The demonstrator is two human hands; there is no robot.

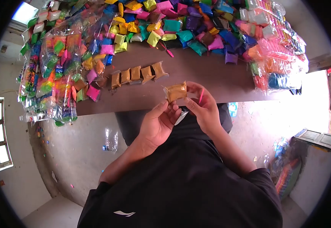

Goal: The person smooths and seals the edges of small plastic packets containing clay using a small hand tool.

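Observation:
A small clear-wrapped packet of brown clay-like material (177, 92) is held up just above the table's near edge. My left hand (158, 121) pinches its lower left side between thumb and fingers. At its right edge, my right hand (204, 110) has thumb and fingers closed on it. A thin pink stick (201, 95) shows at the right hand's fingers; how it is held I cannot make out. Beyond my hands, several similar brown packets (136, 75) lie side by side in a slanting row on the table.
The brown table (211, 76) carries a heap of colourful packets (173, 25) along its far side. Clear bags of coloured packets (64, 57) are piled left, and more bagged goods (277, 60) right. A pink tool (168, 51) lies near the heap. Clear plastic (111, 140) is on the floor.

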